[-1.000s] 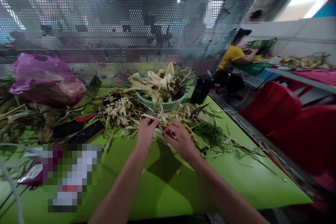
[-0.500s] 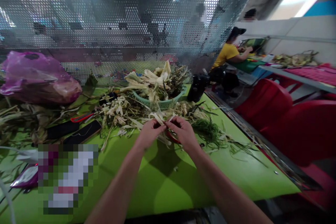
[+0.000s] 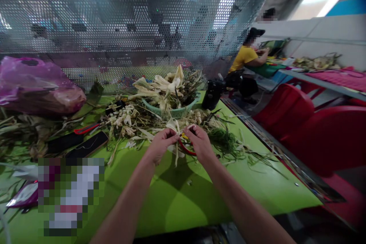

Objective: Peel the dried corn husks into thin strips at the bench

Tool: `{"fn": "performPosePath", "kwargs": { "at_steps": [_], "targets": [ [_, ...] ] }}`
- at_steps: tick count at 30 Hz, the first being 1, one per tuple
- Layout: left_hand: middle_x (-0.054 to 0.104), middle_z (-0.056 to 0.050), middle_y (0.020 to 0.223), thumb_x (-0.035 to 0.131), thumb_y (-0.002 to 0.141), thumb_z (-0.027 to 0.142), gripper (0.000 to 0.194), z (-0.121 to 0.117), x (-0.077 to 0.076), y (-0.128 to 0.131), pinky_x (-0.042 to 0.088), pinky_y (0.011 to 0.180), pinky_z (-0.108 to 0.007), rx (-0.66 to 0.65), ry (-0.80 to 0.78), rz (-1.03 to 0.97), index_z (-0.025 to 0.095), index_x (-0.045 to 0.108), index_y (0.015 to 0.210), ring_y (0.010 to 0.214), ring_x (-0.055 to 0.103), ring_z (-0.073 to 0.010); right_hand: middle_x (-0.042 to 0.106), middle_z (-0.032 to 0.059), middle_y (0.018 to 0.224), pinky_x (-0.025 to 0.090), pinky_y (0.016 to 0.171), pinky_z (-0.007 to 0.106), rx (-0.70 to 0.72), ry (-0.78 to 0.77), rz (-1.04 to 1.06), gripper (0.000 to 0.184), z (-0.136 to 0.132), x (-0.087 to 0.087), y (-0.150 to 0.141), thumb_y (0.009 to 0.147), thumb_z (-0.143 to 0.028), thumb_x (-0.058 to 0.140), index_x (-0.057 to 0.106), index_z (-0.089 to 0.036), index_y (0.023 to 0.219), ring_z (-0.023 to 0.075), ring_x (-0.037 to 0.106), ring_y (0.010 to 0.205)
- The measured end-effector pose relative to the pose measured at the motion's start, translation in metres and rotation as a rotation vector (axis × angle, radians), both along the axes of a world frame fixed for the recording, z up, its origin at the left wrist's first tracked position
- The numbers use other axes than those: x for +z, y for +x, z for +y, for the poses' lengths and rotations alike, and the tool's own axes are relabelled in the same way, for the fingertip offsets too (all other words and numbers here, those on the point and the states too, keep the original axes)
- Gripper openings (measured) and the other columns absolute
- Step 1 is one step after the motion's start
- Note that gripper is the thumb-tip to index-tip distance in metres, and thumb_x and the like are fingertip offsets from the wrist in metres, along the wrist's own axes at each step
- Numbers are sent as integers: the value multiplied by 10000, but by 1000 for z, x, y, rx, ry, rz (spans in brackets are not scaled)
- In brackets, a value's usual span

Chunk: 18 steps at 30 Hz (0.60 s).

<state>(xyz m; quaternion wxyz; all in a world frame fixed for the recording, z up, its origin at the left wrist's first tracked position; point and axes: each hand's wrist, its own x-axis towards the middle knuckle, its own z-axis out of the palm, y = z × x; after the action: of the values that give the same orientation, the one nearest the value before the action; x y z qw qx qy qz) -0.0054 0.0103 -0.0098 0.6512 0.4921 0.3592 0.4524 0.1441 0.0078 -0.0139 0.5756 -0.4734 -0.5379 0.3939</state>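
Observation:
My left hand (image 3: 160,146) pinches a pale strip of dried corn husk (image 3: 172,124), its loose ends standing up above the fingers. Close beside it, my right hand (image 3: 200,145) has its thumb and fingers closed at the same husk, fingertips almost meeting the left ones. Red-handled scissors (image 3: 187,151) show below and between the hands, with a bit of yellow near the right fingertips. Whether the right hand still carries them is unclear. Just beyond the hands stands a green plastic basket (image 3: 178,113) heaped with dried husks (image 3: 168,85).
Loose husk scraps (image 3: 128,120) and green strands (image 3: 224,141) surround the hands. Leftward lie a phone (image 3: 87,146), a red-and-black tool (image 3: 85,129) and a purple bag (image 3: 42,87). A black tumbler (image 3: 212,95) stands behind right. A co-worker (image 3: 243,57) sits beyond, near red chairs (image 3: 288,106).
My right hand has gone from gripping the scissors at the husk to pinching beside my left fingertips. The red handles now show lower, under the hands. The view has shifted slightly right.

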Motion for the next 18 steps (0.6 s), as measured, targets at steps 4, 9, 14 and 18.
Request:
{"fn": "performPosePath", "kwargs": {
  "at_steps": [4, 9, 14, 18],
  "targets": [
    [561, 3, 681, 706, 687, 383, 281, 0, 2, -2, 388, 650, -241, -35, -5, -10, 138, 577, 732, 612, 486, -94, 513, -21, 633, 386, 606, 269, 7, -52, 57, 271, 3, -4, 3, 731, -433, 662, 538, -199, 672, 140, 456, 615],
    [534, 13, 657, 680, 717, 359, 233, 2, 0, -3, 351, 594, -231, -42, 95, 109, 143, 601, 753, 590, 444, -89, 598, 10, 762, 429, 654, 283, 102, -130, 109, 286, 2, 2, 10, 694, -416, 705, 621, -193, 852, 157, 525, 688],
    [585, -22, 768, 656, 737, 334, 228, 2, -2, -1, 388, 707, -263, -80, 160, 160, 139, 623, 851, 717, 500, -131, 578, -3, 695, 409, 638, 267, 154, -122, 103, 238, 0, 9, 10, 681, -394, 722, 631, -180, 728, 138, 503, 648],
    [577, -19, 760, 635, 758, 357, 241, -1, 1, 2, 396, 694, -261, -58, 145, 167, 140, 609, 859, 708, 498, -134, 560, -11, 651, 403, 605, 260, 126, -99, 88, 266, 1, 5, 10, 671, -418, 725, 612, -178, 695, 134, 486, 616]
  ]
}}
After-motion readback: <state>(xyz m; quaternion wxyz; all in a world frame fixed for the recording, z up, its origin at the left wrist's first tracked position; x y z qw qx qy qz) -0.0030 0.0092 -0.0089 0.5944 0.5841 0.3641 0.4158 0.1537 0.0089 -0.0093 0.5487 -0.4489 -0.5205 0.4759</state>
